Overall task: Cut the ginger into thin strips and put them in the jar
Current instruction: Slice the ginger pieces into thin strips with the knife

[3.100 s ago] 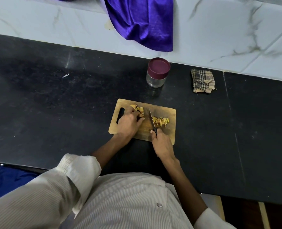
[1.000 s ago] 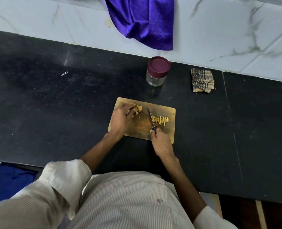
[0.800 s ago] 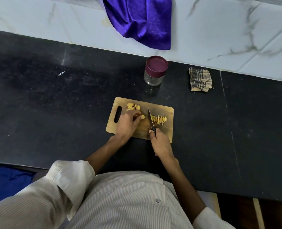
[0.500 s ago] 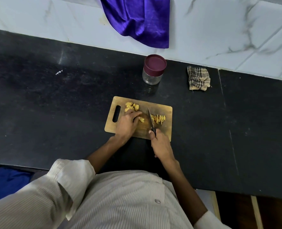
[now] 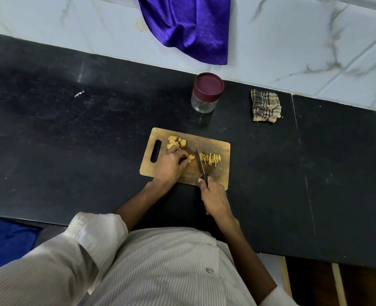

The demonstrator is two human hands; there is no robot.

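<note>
The left hand's fingers [image 5: 183, 159] are curled down, pinching a small piece of ginger [image 5: 191, 157] against the cutting board [image 5: 223, 149]. The right hand [image 5: 215, 198] grips the black handle of the knife [image 5: 201, 163], whose blade lies just beside that piece. Cut strips [image 5: 211, 159] sit on the blade's far side, uncut chunks [image 5: 176, 142] toward the board's back left corner.

The piece is small, so it could roll or the blade could nick a fingertip if the hold slips. The jar [image 5: 206, 93] stands near the counter's back edge with its lid on; it must be opened first. The board's front edge lies close to the counter's front edge. Bare black counter [image 5: 72, 140] spreads to both sides.
</note>
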